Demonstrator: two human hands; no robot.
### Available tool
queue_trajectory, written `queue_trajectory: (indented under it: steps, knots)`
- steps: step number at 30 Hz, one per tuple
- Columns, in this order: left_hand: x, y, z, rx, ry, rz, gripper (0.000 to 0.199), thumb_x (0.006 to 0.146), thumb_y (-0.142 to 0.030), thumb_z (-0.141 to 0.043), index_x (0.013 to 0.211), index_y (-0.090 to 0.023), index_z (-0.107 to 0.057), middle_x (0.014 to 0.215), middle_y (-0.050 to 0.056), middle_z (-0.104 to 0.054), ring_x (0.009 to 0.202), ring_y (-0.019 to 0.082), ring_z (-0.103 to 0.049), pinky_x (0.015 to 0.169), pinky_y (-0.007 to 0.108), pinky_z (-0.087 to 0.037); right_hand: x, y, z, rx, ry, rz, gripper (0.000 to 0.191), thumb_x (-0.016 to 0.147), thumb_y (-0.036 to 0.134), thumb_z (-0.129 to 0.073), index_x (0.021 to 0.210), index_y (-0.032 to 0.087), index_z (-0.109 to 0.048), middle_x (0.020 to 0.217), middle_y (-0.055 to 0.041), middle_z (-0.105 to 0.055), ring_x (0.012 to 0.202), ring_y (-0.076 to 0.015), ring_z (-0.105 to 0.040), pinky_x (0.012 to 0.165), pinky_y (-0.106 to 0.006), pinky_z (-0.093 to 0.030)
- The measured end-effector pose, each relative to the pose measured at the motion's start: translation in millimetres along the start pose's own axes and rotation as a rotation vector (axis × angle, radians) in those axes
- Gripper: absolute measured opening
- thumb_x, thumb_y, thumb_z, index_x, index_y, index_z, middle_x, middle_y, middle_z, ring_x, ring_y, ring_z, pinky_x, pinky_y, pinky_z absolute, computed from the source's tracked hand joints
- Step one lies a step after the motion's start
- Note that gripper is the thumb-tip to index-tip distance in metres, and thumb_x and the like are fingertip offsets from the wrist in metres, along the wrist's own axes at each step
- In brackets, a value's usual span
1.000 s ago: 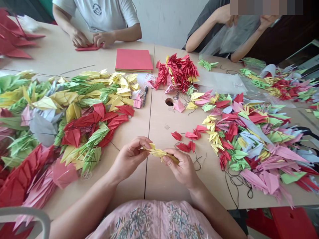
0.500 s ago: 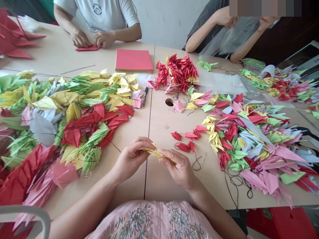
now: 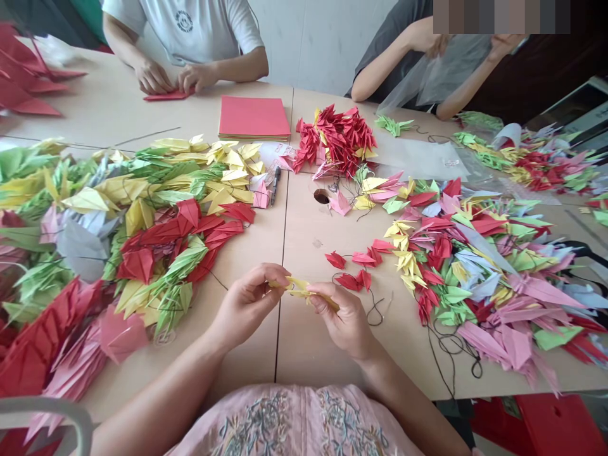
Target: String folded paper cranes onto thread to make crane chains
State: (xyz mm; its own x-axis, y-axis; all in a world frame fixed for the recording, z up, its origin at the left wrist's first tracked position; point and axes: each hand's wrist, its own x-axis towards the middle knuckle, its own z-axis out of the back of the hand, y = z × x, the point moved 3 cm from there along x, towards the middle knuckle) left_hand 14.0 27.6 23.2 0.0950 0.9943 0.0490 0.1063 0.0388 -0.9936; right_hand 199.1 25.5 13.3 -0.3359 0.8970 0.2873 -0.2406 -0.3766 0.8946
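The yellow paper [image 3: 299, 286] is on the person's side of the hole [image 3: 322, 196], held up at both ends; the left hand [image 3: 247, 304] pinches its left end between thumb and fingers; the right hand [image 3: 346, 316] pinches its right end; red pieces [image 3: 365, 259] lie just nearer than the hole, rightward; the pen [image 3: 275, 185] lies left of it; the red stack [image 3: 254, 118] sits beyond it, leftward.

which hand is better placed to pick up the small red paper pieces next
The right hand, most likely: the small red paper pieces lie just beyond it, while the left hand is farther away. Both hands hold the yellow paper, so the right would probably need to let go first.
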Motion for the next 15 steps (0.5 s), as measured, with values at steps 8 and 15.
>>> queue_trajectory:
  steps: [8,15]
  knots:
    - [-0.2,1.1,0.6,-0.047,-0.061,0.049,0.007,0.084,-0.014,-0.064,0.085,-0.021,-0.064,0.089,0.001,-0.065,0.083,0.012,-0.06,0.073,0.021,-0.048,0.6,0.6,2.2,-0.019,-0.027,-0.009,0.019,0.093,0.015,-0.057,0.107,0.025,-0.063,0.09,-0.0013,-0.071,0.071,-0.0122,-0.065,0.063,-0.022,-0.05]
    - [-3.5,3.5,-3.6,-0.034,0.046,0.132,0.002,0.084,-0.017,-0.063,0.086,-0.018,-0.064,0.089,0.005,-0.071,0.084,0.015,-0.065,0.077,0.026,-0.051,2.8,3.6,-0.9,-0.023,0.038,0.014,0.017,0.093,0.015,-0.057,0.106,0.024,-0.064,0.092,-0.0024,-0.072,0.077,-0.0125,-0.067,0.068,-0.022,-0.052]
